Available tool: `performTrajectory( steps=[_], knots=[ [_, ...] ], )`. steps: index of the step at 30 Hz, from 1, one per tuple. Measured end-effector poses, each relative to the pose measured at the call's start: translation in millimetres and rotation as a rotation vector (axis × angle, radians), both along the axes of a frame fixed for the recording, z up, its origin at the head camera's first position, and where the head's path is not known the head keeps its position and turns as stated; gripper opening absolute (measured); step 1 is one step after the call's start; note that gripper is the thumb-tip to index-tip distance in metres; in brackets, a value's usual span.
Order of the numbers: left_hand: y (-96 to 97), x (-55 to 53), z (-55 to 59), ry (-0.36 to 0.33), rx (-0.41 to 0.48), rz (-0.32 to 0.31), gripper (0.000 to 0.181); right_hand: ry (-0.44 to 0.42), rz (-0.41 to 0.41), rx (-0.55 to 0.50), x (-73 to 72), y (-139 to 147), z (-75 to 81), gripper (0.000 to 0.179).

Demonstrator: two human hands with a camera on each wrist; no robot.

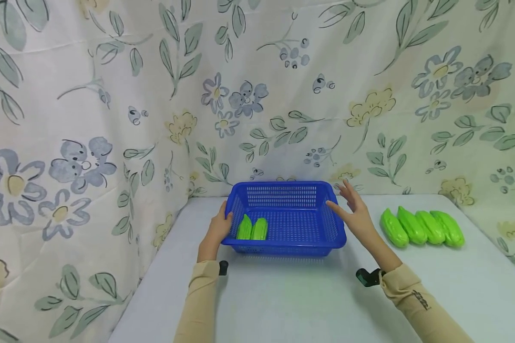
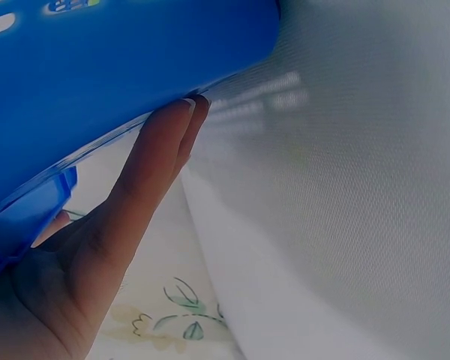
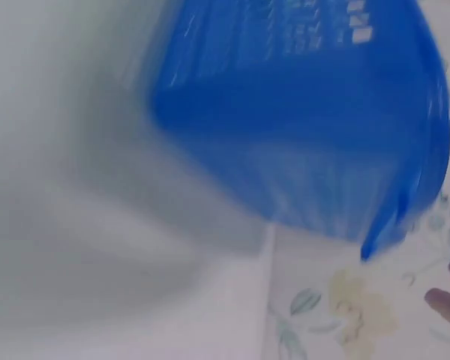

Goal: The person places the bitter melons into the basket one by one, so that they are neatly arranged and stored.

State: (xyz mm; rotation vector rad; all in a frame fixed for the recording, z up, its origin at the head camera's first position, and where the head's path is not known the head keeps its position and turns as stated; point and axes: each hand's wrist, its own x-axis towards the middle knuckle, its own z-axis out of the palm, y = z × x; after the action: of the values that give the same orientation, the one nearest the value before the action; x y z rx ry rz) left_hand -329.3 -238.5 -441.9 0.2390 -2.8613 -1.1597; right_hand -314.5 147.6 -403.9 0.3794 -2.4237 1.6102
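The left grip [image 1: 218, 227] is clamped on the left rim of the blue basket [image 1: 292, 226], its fingers pressed against the plastic in the left wrist view. The right grip [image 1: 355, 214] holds nothing: its fingers are spread apart beside the basket's right rim, and the right wrist view shows fingertips clear of the plastic. The basket sits near the back of the white counter [image 1: 283, 300]; whether its base lies flat or is slightly raised, I cannot tell.

Inside, two green pieces [image 1: 259, 229] shaped like vegetables lie side by side in the front left corner. On the counter to the right, well apart from the basket, four more green pieces [image 1: 414, 229] lie in a slanting row.

The step in hand looks like handling the basket itself, steadying or placing it. To shift it evenly, the next move would call for the right grip to take the right rim; to add from the row, it would have to reach right while the left grip steadies the basket.
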Motion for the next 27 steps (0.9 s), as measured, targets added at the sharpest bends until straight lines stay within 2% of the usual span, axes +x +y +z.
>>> performTrajectory(
  steps=[5,8,15,22,27],
  knots=[
    [-0.6,-2.8,0.9,-0.012,-0.005,-0.002,0.059,0.046,-0.05,-0.033,-0.6,21.1,-4.1,0.085],
    [-1.4,-3.1,0.4,-0.016,0.001,0.004,0.059,0.058,-0.052,-0.046,-2.5,33.1,-3.9,0.082],
    [-0.9,-1.4,-1.6,-0.009,-0.002,0.001,0.058,0.005,-0.073,-0.008,-8.3,59.2,-6.8,0.084],
    [-2.4,-1.8,-3.2,-0.01,0.001,0.011,0.058,-0.019,-0.143,-0.032,-26.3,80.5,-21.0,0.088],
    [-1.6,-2.1,-2.4,-0.008,0.004,0.005,0.058,-0.043,-0.183,-0.001,-28.4,97.2,-32.7,0.09]
  ],
)
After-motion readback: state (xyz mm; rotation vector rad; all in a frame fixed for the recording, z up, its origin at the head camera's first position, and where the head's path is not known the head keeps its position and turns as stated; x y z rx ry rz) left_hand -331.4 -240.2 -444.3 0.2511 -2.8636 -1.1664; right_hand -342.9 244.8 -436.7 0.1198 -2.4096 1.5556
